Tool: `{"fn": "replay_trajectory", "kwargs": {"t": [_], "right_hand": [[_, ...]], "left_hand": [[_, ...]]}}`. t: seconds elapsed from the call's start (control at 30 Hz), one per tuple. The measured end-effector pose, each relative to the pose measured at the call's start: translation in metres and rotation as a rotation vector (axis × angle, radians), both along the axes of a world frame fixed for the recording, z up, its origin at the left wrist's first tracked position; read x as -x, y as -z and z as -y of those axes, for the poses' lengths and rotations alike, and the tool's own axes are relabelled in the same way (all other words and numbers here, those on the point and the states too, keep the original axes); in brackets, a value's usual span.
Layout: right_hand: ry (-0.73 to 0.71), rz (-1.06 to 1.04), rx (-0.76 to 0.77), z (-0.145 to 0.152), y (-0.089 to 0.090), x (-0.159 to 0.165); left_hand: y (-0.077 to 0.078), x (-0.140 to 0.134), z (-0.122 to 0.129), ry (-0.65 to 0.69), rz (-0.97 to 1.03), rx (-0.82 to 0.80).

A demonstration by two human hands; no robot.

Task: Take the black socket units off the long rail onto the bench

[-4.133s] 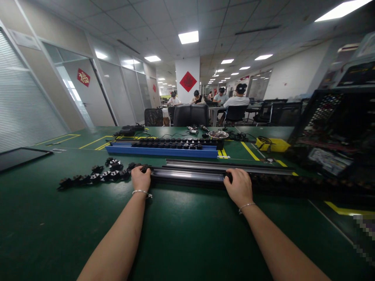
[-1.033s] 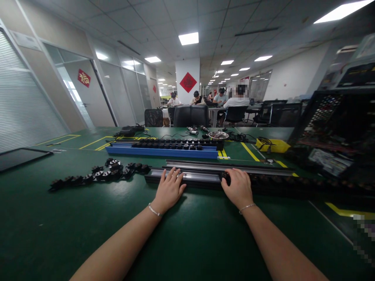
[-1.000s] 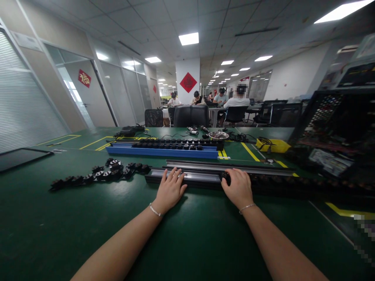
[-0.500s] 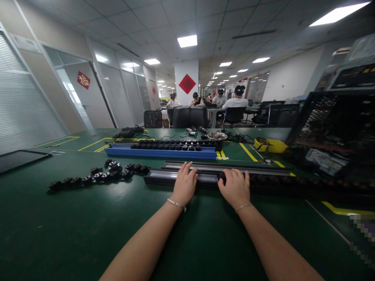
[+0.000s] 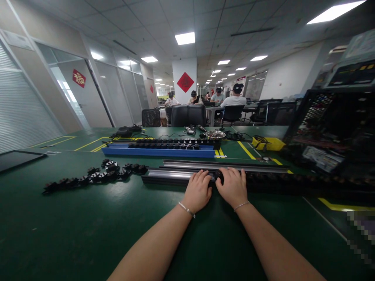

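Observation:
A long black channel rail [image 5: 166,175] with a shiny inner face lies crosswise in front of me. My left hand [image 5: 199,191] is wrapped over it, fingers on top and thumb at the near side. Just to the right, my right hand [image 5: 233,188] is closed around a small black part [image 5: 218,176] at the rail, partly hidden by the fingers. From there a row of black parts [image 5: 281,179] runs rightward along the rail. Behind lies a second black rail [image 5: 181,163]. Loose black parts [image 5: 96,176] are spread left of the near rail.
Farther back on the green table [image 5: 88,226] sits a blue rail [image 5: 158,151] with black parts. A metal bowl [image 5: 215,135] and a yellow tray [image 5: 269,144] stand behind. An open computer case [image 5: 331,128] rises at right; a flat black panel [image 5: 20,159] lies left. People sit beyond.
My left hand has slid right along the rail, close to my right hand. My right hand stays on the black part. The view has shifted slightly.

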State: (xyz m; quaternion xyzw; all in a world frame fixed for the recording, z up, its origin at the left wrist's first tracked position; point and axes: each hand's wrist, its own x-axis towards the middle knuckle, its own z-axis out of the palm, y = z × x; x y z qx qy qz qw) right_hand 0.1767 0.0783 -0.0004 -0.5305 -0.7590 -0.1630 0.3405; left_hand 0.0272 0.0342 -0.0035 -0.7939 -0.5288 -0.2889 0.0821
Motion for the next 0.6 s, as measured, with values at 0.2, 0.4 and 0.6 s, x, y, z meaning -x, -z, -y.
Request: {"fn": "replay_trajectory", "kwargs": {"t": [0.2,0.4,0.6], "right_hand": [[-0.016,-0.024,0.018,0.0007,-0.0011,-0.0008],[-0.047,-0.046,0.023,0.0000,-0.0008,-0.0008],[-0.054,-0.045,0.023,-0.0011,0.0000,-0.0012]], "left_hand": [[-0.0002,-0.0072,0.0049,0.002,-0.074,0.010],[0.0013,-0.0073,0.0041,-0.013,-0.107,0.007],[0.0026,-0.0097,0.0045,-0.027,-0.128,0.016]]}}
